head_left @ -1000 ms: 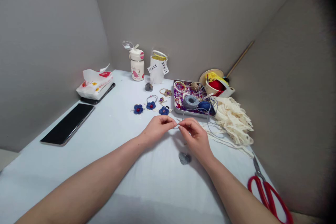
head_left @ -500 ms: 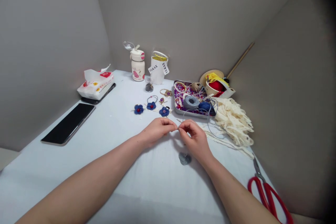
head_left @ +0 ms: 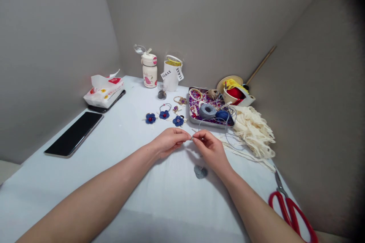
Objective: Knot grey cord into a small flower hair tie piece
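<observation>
My left hand and my right hand meet fingertip to fingertip above the middle of the table, both closed in a pinch. Between them is a short bit of thin grey-blue cord, whose strand loops up toward the metal tray. Fingers cover most of the pinched part, so its exact shape is hidden. A grey-blue crocheted flower lies on the table just below my right hand. Beyond my left hand are blue flowers with red or pink bead centres, among them one blue flower.
A metal tray holds beads, a grey-blue cord roll and blue yarn. Cream lace spreads beside it; red-handled scissors lie at right. A phone, tissue pack, bottle and white cup stand around.
Both hands have shifted very slightly left, fingertips still together. A little more of the small pinched piece shows between them. Everything else stays where it was.
</observation>
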Demonstrator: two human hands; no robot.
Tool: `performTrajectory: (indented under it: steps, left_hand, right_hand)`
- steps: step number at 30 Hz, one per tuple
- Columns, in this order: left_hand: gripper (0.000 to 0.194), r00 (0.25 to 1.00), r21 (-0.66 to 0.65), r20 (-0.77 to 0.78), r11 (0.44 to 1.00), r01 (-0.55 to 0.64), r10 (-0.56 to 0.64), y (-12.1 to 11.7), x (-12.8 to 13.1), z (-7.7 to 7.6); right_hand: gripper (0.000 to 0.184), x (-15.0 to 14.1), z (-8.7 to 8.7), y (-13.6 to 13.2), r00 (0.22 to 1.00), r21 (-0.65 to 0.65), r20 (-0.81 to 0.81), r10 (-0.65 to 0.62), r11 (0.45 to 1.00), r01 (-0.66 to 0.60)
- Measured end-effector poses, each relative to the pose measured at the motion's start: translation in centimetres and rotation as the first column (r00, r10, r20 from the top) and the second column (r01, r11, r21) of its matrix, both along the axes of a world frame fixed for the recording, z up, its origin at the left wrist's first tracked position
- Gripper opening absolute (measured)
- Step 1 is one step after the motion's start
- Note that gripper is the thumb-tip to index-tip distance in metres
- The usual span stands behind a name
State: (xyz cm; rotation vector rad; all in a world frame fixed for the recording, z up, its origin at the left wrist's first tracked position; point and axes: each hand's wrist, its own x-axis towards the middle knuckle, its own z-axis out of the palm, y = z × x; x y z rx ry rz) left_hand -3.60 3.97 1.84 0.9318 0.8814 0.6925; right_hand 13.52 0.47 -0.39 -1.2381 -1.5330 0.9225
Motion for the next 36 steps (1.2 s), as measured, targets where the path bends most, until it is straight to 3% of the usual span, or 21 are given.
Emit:
performTrajectory:
  steps: [16,20,25,32,34,36]
  left_hand:
    - [0.02,0.999,-0.003,-0.033,1.0,-0.01,0.009,-0.3,0.1,0.3]
    - [0.018,0.993,0.105,-0.111,0.994,-0.028,0.039,-0.4,0.1,0.3]
    - [0.014,0.937,0.431,-0.315,0.902,0.001,0.149,-0.3,0.3,-0.1]
    - [0.013,0.848,0.72,-0.46,0.669,0.183,0.263,-0.3,0.2,-0.7]
    - [0.012,0.852,0.724,-0.455,0.665,0.183,0.261,-0.3,0.1,-0.6]
    - [0.011,0.875,0.652,-0.423,0.749,0.114,0.234,-0.2,0.1,-0.4]
  right_hand:
    - [0.01,0.0,-0.3,-0.1,0.999,0.041,0.038,0.0,0.999,-0.001]
    - [0.011,0.0,-0.2,-0.1,0.998,0.039,0.057,-0.013,0.999,0.011]
    - [0.01,0.0,0.1,0.0,0.978,0.112,0.203,-0.042,0.994,0.02]
    - [0.008,0.0,0.2,0.2,0.929,0.198,0.368,-0.039,0.979,-0.038]
    - [0.009,0.0,0.2,0.1,0.939,0.19,0.342,-0.043,0.981,-0.025]
    - [0.01,0.0,0.2,0.1,0.958,0.155,0.284,-0.049,0.988,0.005]
